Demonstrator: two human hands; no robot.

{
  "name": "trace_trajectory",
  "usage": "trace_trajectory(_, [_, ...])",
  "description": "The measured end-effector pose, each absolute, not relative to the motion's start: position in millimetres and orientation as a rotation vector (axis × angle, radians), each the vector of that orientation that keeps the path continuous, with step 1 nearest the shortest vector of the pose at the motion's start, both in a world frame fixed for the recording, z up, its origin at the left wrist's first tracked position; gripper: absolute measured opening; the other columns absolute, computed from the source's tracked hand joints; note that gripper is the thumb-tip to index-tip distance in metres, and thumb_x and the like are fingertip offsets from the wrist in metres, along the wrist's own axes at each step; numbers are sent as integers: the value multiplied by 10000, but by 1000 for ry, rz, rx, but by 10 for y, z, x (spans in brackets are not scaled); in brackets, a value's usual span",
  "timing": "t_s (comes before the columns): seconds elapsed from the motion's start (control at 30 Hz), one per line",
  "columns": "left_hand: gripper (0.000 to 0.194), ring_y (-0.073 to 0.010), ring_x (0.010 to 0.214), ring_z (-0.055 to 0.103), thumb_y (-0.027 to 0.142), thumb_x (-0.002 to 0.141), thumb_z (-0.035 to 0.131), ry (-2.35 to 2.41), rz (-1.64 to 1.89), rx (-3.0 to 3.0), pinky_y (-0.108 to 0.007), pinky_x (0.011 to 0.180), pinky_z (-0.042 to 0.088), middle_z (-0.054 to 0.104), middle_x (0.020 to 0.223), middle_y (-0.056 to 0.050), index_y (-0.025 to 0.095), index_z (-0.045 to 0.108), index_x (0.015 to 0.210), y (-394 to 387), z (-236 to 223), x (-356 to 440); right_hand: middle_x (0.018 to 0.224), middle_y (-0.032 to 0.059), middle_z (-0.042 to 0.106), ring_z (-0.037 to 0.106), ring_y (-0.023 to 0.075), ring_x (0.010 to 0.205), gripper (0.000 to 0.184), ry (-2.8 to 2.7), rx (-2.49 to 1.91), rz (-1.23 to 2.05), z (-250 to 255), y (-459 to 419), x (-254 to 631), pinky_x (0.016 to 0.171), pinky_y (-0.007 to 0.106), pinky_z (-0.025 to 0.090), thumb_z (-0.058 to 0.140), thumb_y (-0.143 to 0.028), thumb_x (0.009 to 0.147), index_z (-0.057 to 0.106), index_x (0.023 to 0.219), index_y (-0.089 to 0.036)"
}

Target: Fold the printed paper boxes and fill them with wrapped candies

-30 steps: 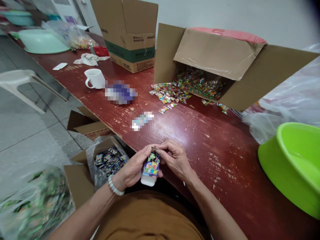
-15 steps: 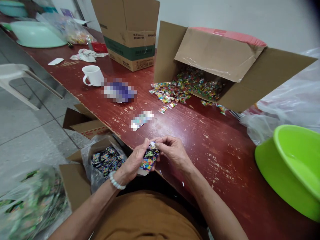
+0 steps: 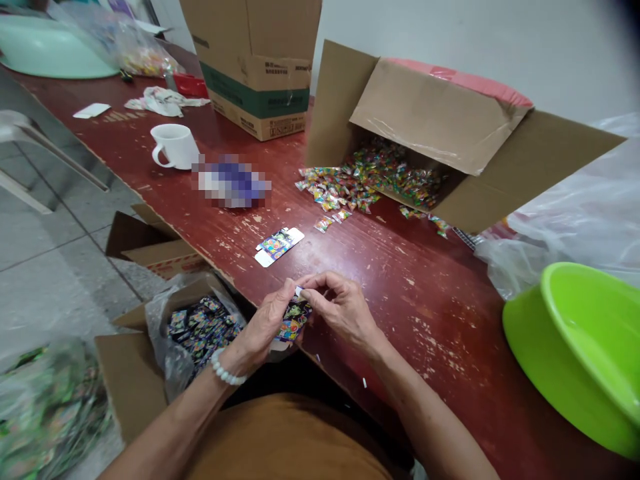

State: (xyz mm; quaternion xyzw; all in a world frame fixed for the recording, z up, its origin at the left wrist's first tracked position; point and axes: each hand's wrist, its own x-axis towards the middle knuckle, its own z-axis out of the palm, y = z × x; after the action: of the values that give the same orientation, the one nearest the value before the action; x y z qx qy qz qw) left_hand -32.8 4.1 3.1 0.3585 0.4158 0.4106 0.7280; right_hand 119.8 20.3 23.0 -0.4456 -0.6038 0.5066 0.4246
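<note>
My left hand [image 3: 263,327], a pale bead bracelet at its wrist, is closed around a small printed candy carton [image 3: 294,321] at the table's near edge. The carton is dark with colourful pictures and is tilted. My right hand [image 3: 343,307] pinches at the white flap on its top end; the fingertips behind the carton are hidden. Just beyond the hands, a second small carton [image 3: 280,245] lies flat on the red table. Farther back, wrapped candies [image 3: 340,190] spill from an open cardboard box [image 3: 423,110] lying on its side.
A green basin [image 3: 525,333] stands at the right, by clear plastic bags [image 3: 565,207]. A white mug [image 3: 175,148], a blurred-out purple item [image 3: 233,183] and a tall cardboard box [image 3: 255,80] stand farther back. Below left, a lined box holds dark packets [image 3: 205,327].
My view has shifted slightly, so the table's things sit a little farther left or lower. Both hands stay on the carton, the right fingers still at its top flap.
</note>
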Motion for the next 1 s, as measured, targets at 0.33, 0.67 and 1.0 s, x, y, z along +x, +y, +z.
trace_trajectory(0.33, [694, -147, 562, 608, 668, 874, 523, 971, 906, 710, -248, 530, 481, 726, 796, -78, 177, 603, 1358, 88, 87, -357, 721, 10, 656, 560, 115, 581, 288, -1473, -1053, 1545, 139, 269, 1193, 564, 245, 469, 665, -466, 874, 712, 824, -186])
trace_trajectory(0.67, [537, -136, 688, 648, 389, 854, 705, 878, 1022, 473, -237, 620, 525, 708, 970, -38, 297, 490, 1337, 71, 85, -393, 1220, 102, 670, 614, 233, 1124, 307, -1887, -1275, 848, -76, 1062, 1301, 980, 396, 469, 501, -330, 969, 691, 1183, -218])
trace_trajectory(1.0, [485, -172, 848, 571, 426, 682, 835, 965, 631, 735, -272, 760, 465, 641, 950, -26, 229, 666, 1092, -564, -462, -1064, 1197, 211, 662, 535, 316, 1173, 258, -2168, -1652, 312, -325, 1854, 1343, 1024, 452, 397, 468, -133, 933, 667, 1095, -105])
